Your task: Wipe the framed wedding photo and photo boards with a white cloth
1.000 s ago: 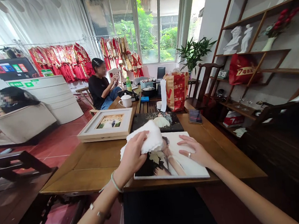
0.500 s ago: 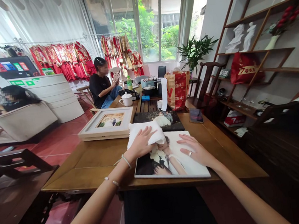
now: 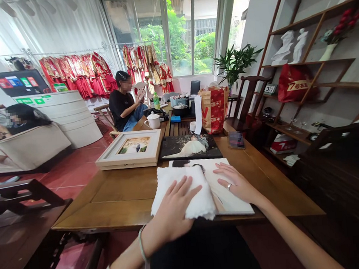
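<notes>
My left hand (image 3: 176,205) lies flat with fingers spread on a white cloth (image 3: 167,182). The cloth covers the left part of a photo panel (image 3: 234,203), which lies at the table's near edge. On the panel's right side rests my right hand (image 3: 236,184), fingers stretched out, with a ring on one finger. Much of the printed picture is hidden under the cloth and hands. Just behind it is a dark photo panel (image 3: 213,146) with a figure in a pale dress. To the left of that lies a light wooden picture frame (image 3: 105,164) holding a photo.
The wooden table (image 3: 109,197) carries a white lidded cup (image 3: 153,121), a blue box (image 3: 175,119), a red paper bag (image 3: 213,109) and a small dark object (image 3: 235,140). A person (image 3: 123,102) sits at its far left side. Shelves (image 3: 316,62) stand at the right.
My left hand has drawn the cloth toward me, from the panel's far left corner to its near left part. The right hand stays almost in place.
</notes>
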`<state>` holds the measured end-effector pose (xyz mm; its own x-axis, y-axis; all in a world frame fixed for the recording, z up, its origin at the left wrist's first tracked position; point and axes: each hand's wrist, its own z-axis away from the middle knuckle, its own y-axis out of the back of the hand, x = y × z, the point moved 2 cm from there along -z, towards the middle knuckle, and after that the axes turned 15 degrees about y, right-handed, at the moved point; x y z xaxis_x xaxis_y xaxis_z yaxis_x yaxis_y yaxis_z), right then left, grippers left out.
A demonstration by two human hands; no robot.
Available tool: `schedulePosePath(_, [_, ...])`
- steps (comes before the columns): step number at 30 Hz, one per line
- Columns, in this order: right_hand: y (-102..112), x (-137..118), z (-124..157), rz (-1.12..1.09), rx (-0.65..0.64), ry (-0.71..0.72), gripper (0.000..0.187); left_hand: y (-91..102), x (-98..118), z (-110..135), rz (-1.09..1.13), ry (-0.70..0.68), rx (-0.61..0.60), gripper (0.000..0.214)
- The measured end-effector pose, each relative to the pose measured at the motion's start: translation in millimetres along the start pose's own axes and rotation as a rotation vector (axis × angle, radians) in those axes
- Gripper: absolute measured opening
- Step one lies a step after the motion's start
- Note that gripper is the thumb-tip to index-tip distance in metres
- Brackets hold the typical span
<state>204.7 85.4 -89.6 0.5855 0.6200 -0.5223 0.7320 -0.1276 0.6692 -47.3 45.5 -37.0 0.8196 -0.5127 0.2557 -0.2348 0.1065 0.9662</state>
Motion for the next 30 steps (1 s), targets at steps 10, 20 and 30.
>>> schedulePosePath(10, [1.0,15.6,3.4,-0.039,0.246,-0.136,0.039,4.8,-28.0,-103.1,-0.019,0.095,0.132,0.053])
schedulePosePath(20, [1.0,34.4,10.1,-0.153,0.301,-0.160,0.037,-8.3,21.4,-0.9,0.056,0.084,0.019,0.078])
schedulePosePath(30, [1.7,27.8,9.3,-0.185,0.287,-0.164,0.042,-5.8,10.5,-41.6,0.024,0.114,0.106,0.064])
